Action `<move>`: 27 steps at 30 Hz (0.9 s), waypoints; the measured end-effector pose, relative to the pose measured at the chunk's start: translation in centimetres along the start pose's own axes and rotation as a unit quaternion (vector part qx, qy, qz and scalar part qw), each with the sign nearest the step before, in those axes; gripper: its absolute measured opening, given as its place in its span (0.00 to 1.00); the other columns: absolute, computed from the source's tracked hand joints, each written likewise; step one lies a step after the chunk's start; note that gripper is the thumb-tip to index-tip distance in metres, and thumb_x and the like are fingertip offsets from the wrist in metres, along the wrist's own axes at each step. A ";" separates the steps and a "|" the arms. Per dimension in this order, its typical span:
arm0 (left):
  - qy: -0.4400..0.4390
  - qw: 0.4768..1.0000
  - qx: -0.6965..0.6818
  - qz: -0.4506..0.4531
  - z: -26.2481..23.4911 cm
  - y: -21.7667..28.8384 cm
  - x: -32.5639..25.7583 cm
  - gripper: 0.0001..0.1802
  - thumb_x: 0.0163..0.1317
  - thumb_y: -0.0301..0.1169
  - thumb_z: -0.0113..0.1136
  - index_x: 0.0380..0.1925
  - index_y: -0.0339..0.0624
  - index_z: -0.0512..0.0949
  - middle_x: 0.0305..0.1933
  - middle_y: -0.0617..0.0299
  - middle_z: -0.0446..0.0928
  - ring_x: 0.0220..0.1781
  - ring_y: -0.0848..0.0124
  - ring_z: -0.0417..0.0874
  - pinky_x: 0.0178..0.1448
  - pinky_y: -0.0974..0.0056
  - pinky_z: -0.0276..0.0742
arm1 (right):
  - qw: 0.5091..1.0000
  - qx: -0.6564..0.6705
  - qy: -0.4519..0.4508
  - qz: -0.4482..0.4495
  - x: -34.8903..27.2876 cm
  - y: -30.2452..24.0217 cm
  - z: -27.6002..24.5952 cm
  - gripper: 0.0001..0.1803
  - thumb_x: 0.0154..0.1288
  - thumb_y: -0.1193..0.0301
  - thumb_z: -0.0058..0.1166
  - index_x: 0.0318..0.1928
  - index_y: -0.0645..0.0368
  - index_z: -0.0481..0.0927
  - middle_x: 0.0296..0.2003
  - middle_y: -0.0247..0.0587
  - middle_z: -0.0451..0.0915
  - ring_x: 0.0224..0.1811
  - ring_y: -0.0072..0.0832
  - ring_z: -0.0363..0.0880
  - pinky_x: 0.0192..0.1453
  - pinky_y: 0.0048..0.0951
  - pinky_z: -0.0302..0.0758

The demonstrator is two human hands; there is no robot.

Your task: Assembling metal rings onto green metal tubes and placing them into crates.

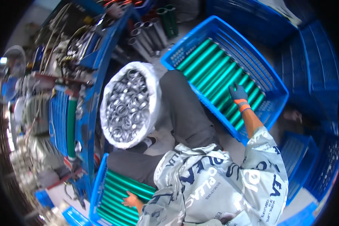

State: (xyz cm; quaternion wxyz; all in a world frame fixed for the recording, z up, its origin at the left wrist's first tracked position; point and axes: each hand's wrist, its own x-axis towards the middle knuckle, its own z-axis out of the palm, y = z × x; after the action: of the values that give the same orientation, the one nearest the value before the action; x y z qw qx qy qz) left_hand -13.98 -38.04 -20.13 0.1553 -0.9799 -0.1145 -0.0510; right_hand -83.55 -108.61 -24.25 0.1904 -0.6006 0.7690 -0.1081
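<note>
My bare left hand (130, 200) is at the lower left, fingers spread over shiny green tubes (118, 190) lying in a blue crate (94, 199) beside my leg. My right hand (238, 94) wears a dark glove with an orange cuff. It reaches down onto a row of green tubes (211, 69) in a larger blue crate (277, 88) at the upper right. Its visible fingers are slightly apart, touching or just over the tubes; their undersides are hidden. I see no tube lifted in either hand.
A white-lined round container (152, 86) full of metal rings (128, 107) stands between my knees. A blue-framed bench (96, 98) with machinery runs along the left, a green tube (72, 128) upright at it. Grey metal tubes (148, 35) stand behind. Blue crates (309, 56) are stacked at the right.
</note>
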 end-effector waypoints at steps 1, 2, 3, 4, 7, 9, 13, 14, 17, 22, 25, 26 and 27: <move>0.006 0.999 -0.036 -0.001 -0.3 -0.8 0.9 0.59 0.71 0.80 0.60 0.84 0.43 0.74 0.94 0.35 0.57 0.94 0.36 0.57 0.83 0.20 0.66 | 0.992 0.069 0.073 -0.071 1.5 -6.9 -0.5 0.38 0.81 0.43 0.59 0.77 0.59 0.83 0.71 0.65 0.85 0.73 0.58 0.84 0.80 0.51 0.78; -0.009 0.999 -0.049 -0.019 -0.3 -1.5 1.4 0.58 0.71 0.79 0.60 0.83 0.44 0.74 0.95 0.38 0.57 0.95 0.38 0.57 0.86 0.19 0.62 | 0.975 0.133 0.118 -0.135 2.1 -12.9 -1.1 0.34 0.82 0.49 0.63 0.76 0.59 0.83 0.72 0.63 0.84 0.75 0.58 0.83 0.81 0.50 0.77; -0.001 0.997 -0.048 -0.061 -1.0 -3.4 3.1 0.59 0.71 0.79 0.62 0.86 0.45 0.70 0.95 0.41 0.58 0.95 0.40 0.59 0.87 0.20 0.59 | 0.945 0.201 0.141 -0.217 0.5 -21.3 -0.9 0.33 0.79 0.52 0.69 0.74 0.60 0.84 0.72 0.61 0.85 0.74 0.57 0.84 0.78 0.48 0.81; 0.006 0.994 -0.058 -0.091 -1.6 -5.2 4.0 0.61 0.70 0.78 0.64 0.89 0.46 0.66 0.95 0.45 0.60 0.93 0.41 0.62 0.87 0.19 0.60 | 0.924 0.255 0.076 -0.276 -2.2 -29.1 -1.8 0.33 0.77 0.53 0.72 0.74 0.59 0.84 0.71 0.59 0.86 0.68 0.56 0.88 0.70 0.47 0.85; -0.002 0.988 -0.088 -0.127 -2.1 -7.3 5.5 0.62 0.67 0.73 0.72 0.90 0.48 0.64 0.94 0.48 0.62 0.91 0.43 0.68 0.87 0.27 0.67 | 0.845 0.218 -0.071 -0.483 -9.9 -42.3 0.0 0.25 0.78 0.53 0.69 0.65 0.56 0.90 0.50 0.59 0.93 0.47 0.56 0.93 0.56 0.51 0.88; -0.029 0.982 -0.102 -0.158 -3.6 -9.7 5.5 0.63 0.64 0.71 0.76 0.90 0.47 0.64 0.93 0.47 0.65 0.89 0.42 0.71 0.86 0.29 0.70 | 0.756 0.210 -0.233 -0.575 -17.5 -49.3 0.0 0.26 0.77 0.51 0.67 0.65 0.51 0.90 0.47 0.53 0.94 0.51 0.56 0.93 0.58 0.56 0.87; -0.050 0.977 -0.141 -0.153 -5.6 -6.4 6.8 0.71 0.49 0.67 0.88 0.88 0.43 0.68 0.79 0.38 0.81 0.77 0.36 0.85 0.82 0.35 0.81 | 0.754 -0.087 -0.153 -0.633 -19.0 -49.6 12.3 0.14 0.63 0.54 0.71 0.42 0.46 0.95 0.34 0.52 0.91 0.40 0.54 0.92 0.47 0.59 0.85; -0.067 0.976 -0.141 -0.152 -5.8 -7.1 7.2 0.74 0.46 0.69 0.89 0.87 0.41 0.67 0.81 0.37 0.79 0.79 0.37 0.83 0.83 0.36 0.80 | 0.754 -0.114 -0.141 -0.632 -19.8 -49.8 14.2 0.13 0.62 0.54 0.71 0.42 0.45 0.95 0.31 0.49 0.91 0.37 0.51 0.92 0.44 0.59 0.84; -0.068 0.974 -0.154 -0.150 -5.3 -9.6 7.6 0.82 0.40 0.74 0.89 0.89 0.40 0.63 0.84 0.41 0.72 0.84 0.40 0.74 0.86 0.40 0.76 | 0.772 -0.140 -0.085 -0.615 -20.7 -49.4 17.4 0.08 0.62 0.56 0.70 0.33 0.39 0.97 0.31 0.40 0.93 0.38 0.48 0.94 0.45 0.56 0.85; -0.111 0.969 -0.149 -0.164 -6.6 -11.0 7.8 0.83 0.36 0.71 0.93 0.88 0.39 0.63 0.83 0.40 0.73 0.84 0.40 0.74 0.85 0.42 0.78 | 0.756 -0.274 -0.116 -0.583 -21.8 -50.5 17.9 0.09 0.70 0.61 0.68 0.44 0.43 0.99 0.47 0.39 0.96 0.51 0.39 0.96 0.54 0.45 0.85; -0.099 0.966 -0.190 -0.142 -6.9 -11.1 8.6 0.80 0.37 0.67 0.95 0.86 0.38 0.66 0.79 0.38 0.79 0.79 0.40 0.81 0.82 0.42 0.80 | 0.778 -0.266 -0.112 -0.558 -21.1 -50.8 17.0 0.10 0.64 0.63 0.73 0.45 0.45 0.98 0.51 0.41 0.94 0.52 0.40 0.96 0.56 0.45 0.85; -0.090 0.954 -0.253 -0.130 -6.5 -12.8 9.5 0.73 0.38 0.61 0.96 0.81 0.33 0.73 0.73 0.34 0.84 0.75 0.40 0.86 0.80 0.43 0.82 | 0.784 -0.231 -0.138 -0.560 -20.9 -51.1 16.5 0.14 0.61 0.60 0.77 0.46 0.48 0.97 0.54 0.45 0.92 0.52 0.45 0.96 0.58 0.50 0.87; -0.099 0.954 -0.255 -0.125 -6.7 -12.0 9.5 0.73 0.38 0.61 0.96 0.81 0.33 0.73 0.73 0.34 0.84 0.75 0.40 0.86 0.80 0.43 0.82 | 0.785 -0.239 -0.135 -0.555 -20.5 -50.7 15.5 0.14 0.61 0.60 0.77 0.46 0.48 0.97 0.54 0.45 0.92 0.52 0.45 0.96 0.58 0.50 0.87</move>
State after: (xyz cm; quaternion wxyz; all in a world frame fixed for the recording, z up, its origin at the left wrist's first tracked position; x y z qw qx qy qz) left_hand -8.05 -27.05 -8.95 -0.1196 -0.9648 -0.2343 -0.0005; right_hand -28.04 -100.78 -14.86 0.0500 -0.9584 0.2710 0.0744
